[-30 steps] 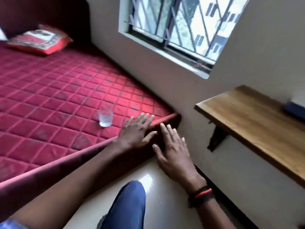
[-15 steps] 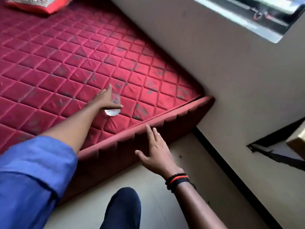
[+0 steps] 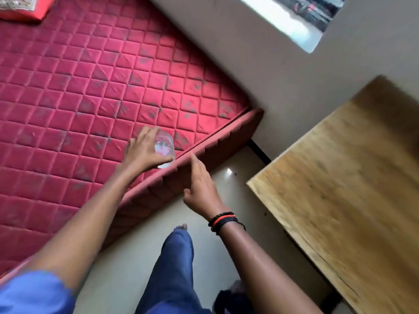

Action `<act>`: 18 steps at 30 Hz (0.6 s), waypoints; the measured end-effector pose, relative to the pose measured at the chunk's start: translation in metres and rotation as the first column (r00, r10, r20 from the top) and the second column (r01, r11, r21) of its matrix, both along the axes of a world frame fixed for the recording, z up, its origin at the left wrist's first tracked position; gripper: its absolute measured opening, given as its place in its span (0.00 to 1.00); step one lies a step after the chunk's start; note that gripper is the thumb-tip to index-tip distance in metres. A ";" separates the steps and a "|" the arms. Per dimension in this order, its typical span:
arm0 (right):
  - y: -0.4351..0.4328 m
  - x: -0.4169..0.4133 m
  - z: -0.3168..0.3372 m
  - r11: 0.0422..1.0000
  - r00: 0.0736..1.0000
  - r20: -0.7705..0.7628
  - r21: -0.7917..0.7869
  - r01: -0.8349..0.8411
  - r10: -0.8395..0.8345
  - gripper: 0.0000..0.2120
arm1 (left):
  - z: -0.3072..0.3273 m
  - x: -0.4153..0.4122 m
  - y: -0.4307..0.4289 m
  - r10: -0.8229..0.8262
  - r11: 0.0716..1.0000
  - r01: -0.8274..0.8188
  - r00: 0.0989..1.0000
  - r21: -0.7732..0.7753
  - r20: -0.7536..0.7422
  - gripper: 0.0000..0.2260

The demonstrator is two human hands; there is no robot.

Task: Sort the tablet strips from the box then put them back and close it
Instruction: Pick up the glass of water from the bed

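A: What's the left hand (image 3: 145, 152) doing?

B: It's wrapped around a small clear glass (image 3: 163, 148) near the right edge of the red quilted mattress (image 3: 68, 91), fingers round the far side and thumb on the near side. The picture is smeared, so I can't say for sure whether the glass is lifted or resting on the quilt; it looks just clear of it.

A: And the right hand (image 3: 200, 191)?

B: Holding nothing, fingers loosely extended, with a fingertip touching or almost touching the mattress's padded border (image 3: 204, 152). It wears a black and orange band at the wrist.

A: Where's the box of tablet strips?

B: Not in view. Neither the box nor any strip shows on the mattress, the floor (image 3: 127, 257) or the wooden table (image 3: 340, 189) at the right. My guess is the glass is being cleared away first to make room.

A: How to do that well?

B: Keep the glass upright, since there seems to be water in it, and a soft mattress is a poor stand. Carry it low and level, and set it on something firm; the table looks suitable. The free hand can steady the body on the border.
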State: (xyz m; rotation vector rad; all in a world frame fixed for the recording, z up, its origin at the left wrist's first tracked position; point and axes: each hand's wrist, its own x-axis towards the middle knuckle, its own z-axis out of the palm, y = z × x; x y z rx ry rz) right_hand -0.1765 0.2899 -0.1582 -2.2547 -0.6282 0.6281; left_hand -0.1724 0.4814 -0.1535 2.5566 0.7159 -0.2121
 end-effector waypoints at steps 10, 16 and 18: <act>-0.170 -0.025 0.113 0.972 0.995 0.049 0.225 0.069 -0.082 0.55 | 0.182 -0.044 -0.196 -0.313 0.943 0.330 0.925 -0.049 0.218 0.43; -0.277 -0.033 0.143 0.869 0.867 0.211 0.320 0.376 -0.452 0.44 | 0.219 -0.029 -0.314 -0.592 0.797 0.602 0.764 0.045 0.257 0.42; -0.313 -0.035 0.147 0.825 0.801 0.250 0.335 0.456 -0.544 0.41 | 0.223 -0.023 -0.353 -0.667 0.732 0.678 0.696 0.064 0.267 0.42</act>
